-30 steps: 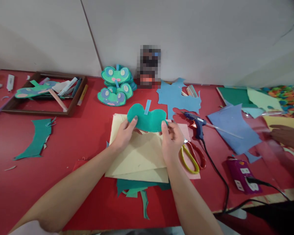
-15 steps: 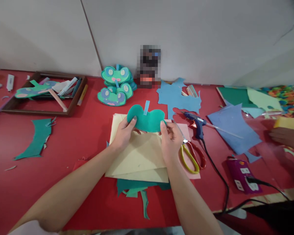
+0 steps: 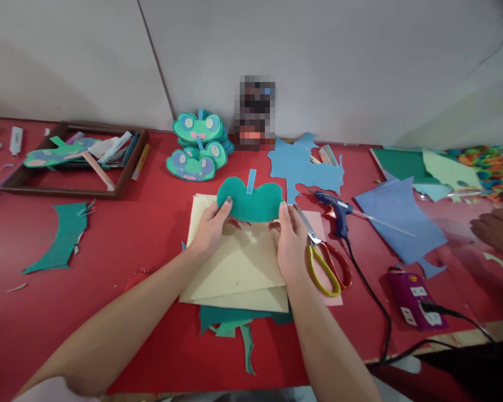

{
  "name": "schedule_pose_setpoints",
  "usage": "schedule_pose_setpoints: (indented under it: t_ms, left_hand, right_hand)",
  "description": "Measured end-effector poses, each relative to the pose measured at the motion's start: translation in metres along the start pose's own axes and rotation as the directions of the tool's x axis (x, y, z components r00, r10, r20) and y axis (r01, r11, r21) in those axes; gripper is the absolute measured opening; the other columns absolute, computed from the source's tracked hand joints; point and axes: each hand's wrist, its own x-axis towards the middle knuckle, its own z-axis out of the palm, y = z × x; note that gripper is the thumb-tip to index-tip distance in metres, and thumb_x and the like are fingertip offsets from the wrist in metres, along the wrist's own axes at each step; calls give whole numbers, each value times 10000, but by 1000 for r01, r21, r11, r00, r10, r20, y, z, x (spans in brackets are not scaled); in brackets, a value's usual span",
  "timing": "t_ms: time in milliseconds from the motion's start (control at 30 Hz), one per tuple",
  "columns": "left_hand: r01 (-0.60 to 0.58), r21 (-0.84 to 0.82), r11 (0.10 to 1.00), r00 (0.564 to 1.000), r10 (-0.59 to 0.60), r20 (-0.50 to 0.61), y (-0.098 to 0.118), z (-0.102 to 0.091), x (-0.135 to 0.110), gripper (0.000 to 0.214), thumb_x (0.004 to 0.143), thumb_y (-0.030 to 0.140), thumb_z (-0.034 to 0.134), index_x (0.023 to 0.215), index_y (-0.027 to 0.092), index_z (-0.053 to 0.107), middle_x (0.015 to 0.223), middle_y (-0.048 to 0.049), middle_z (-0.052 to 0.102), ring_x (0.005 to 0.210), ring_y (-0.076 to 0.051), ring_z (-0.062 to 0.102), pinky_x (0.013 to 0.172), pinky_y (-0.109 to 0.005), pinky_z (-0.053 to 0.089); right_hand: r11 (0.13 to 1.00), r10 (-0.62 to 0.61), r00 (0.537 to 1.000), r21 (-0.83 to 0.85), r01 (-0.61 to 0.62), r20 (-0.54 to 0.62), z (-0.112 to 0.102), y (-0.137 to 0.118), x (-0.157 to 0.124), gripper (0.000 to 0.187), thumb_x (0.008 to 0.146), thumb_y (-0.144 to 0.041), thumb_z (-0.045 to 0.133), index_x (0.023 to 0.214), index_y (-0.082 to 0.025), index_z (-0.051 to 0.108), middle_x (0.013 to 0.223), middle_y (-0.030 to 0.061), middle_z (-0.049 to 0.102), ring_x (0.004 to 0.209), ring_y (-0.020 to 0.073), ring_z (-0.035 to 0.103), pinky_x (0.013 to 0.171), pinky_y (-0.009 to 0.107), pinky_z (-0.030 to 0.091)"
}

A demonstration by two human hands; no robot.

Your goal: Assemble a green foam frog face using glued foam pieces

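Between my hands is a dark green felt cutout with two rounded lobes and a light blue felt tab standing from its top notch. My left hand pinches its left end, thumb on top. At the right end, my right hand grips the edge with thumb and fingers. Below lie cream felt sheets, on top of green felt. Scissors with one yellow and one red handle rest beside my right hand on pink felt.
A blue glue gun is cabled towards a purple power strip. Finished felt faces are stacked at the back. A brown frame holds pens at left. Blue felt lies behind; another person's hand is at right.
My right hand's fingers have straightened and shifted slightly along the cutout's right end. The cutout has risen a touch. The other person's hand at right has moved.
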Motion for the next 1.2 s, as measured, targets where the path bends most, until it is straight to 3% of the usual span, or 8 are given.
schedule_pose_setpoints:
  t_ms: [133,333,467,700,900,1200]
  left_hand:
    - [0,12,1000,1000,0,-26,-1,0,0,401,749,522,591,539,198,481,373,48,365,411,-124,513,426,-240,409]
    - [6,26,1000,999,-5,-48,-1,-1,0,390,746,537,583,577,193,512,401,39,428,442,-125,525,446,-239,426]
    - [-18,31,999,997,20,-72,-2,-2,1,354,746,512,600,619,186,543,427,34,473,513,-137,578,505,-239,462]
    - [42,-103,994,999,-43,-4,0,1,3,328,773,491,568,853,173,587,674,-37,666,619,-183,663,526,-269,499]
    - [40,-94,995,999,-43,-26,2,0,4,330,779,490,557,873,173,563,711,-35,679,653,-187,677,557,-276,504]
    - [26,-100,995,999,-28,-18,2,0,4,332,787,483,548,868,161,556,684,-35,667,587,-169,662,520,-259,483]
  right_hand:
    - [999,-25,999,23,24,28,1,-1,1,247,817,-425,528,735,-194,559,594,-53,447,548,92,451,558,229,372]
    - [983,-83,977,-144,113,197,1,4,-1,222,821,-396,535,727,-197,508,625,-42,502,582,104,479,554,229,373]
    - [963,-140,979,-210,169,147,-1,2,-3,248,872,-388,433,704,-208,464,645,-31,479,595,109,457,584,240,380]
    - [996,-81,978,-23,87,190,2,-3,-5,167,844,-368,511,784,-212,510,650,-30,541,617,115,538,580,239,425]
    - [990,-144,972,17,143,187,4,5,-4,132,836,-323,536,793,-198,537,690,-11,592,615,108,558,566,238,438]
    - [992,-124,975,51,117,183,6,6,-4,133,824,-329,548,811,-198,563,676,-17,607,626,116,592,546,237,428]
